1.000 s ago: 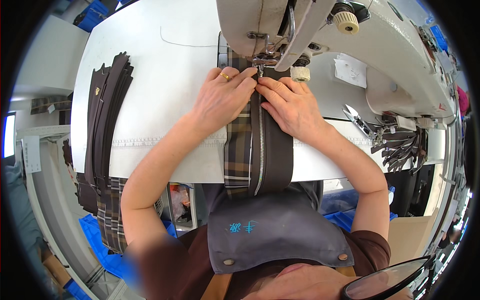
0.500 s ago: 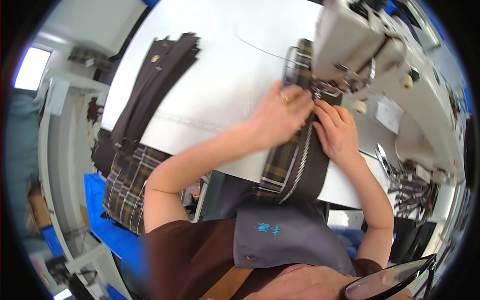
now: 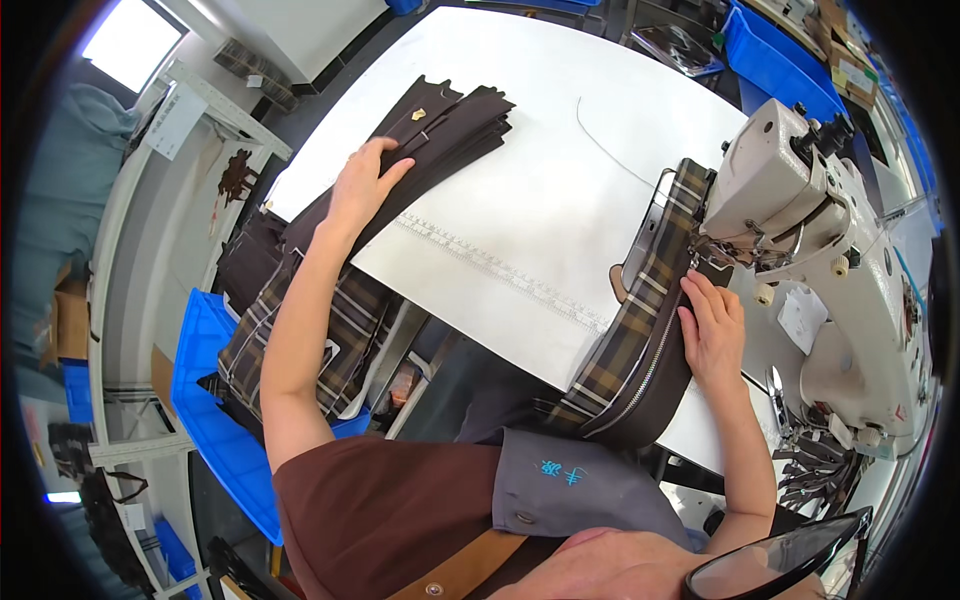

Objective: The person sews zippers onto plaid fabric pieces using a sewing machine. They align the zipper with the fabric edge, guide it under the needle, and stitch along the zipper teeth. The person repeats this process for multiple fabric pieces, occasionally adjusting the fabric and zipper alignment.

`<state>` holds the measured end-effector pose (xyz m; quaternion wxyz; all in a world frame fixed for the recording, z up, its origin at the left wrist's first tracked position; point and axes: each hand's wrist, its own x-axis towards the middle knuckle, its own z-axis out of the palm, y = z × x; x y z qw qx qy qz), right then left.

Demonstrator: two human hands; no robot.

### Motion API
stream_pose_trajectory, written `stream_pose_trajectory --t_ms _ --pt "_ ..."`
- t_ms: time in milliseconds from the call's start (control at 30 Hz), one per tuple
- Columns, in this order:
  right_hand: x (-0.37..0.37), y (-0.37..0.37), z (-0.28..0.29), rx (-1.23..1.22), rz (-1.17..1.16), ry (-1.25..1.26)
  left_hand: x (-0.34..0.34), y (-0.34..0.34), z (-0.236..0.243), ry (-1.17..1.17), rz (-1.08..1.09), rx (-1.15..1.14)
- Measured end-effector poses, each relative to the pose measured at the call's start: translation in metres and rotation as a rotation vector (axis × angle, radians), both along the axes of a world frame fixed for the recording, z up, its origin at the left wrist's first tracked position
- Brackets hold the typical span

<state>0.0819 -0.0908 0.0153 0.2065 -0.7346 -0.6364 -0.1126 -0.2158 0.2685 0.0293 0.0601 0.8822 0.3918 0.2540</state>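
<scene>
My left hand point(image 3: 365, 188) rests on a fanned stack of dark brown strips point(image 3: 440, 135) at the table's left, thumb and forefinger apart. A small gold fitting point(image 3: 418, 114) shows on the top strip. My right hand point(image 3: 714, 330) lies with fingers stretched along a brown-edged plaid bag piece point(image 3: 640, 320) with a silver zipper point(image 3: 650, 365). The piece runs from the sewing machine's needle area point(image 3: 700, 250) down to the table's front edge. A tan tab point(image 3: 618, 284) and a dark metal-framed opening show on its left side.
The white sewing machine point(image 3: 770, 170) stands at the right. Scissors point(image 3: 776, 395) and several dark zipper pulls point(image 3: 820, 470) lie near its base. A loose thread point(image 3: 605, 150) crosses the white table point(image 3: 520, 210). Left, a blue bin point(image 3: 220, 430) holds plaid pieces point(image 3: 270, 365).
My left hand has left the bag piece at the machine and moved left onto the brown strips. The right hand stays on the piece. The view has shifted.
</scene>
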Motion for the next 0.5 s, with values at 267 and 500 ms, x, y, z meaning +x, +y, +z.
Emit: stream_pose_trajectory --t_ms 267,500 --pt "0.0 -0.003 0.001 -0.012 -0.02 0.009 -0.004 0.025 0.008 0.22 -0.052 0.012" --pt "-0.001 -0.001 0.001 0.006 -0.007 0.002 -0.008 0.033 0.008 0.353 0.189 0.016"
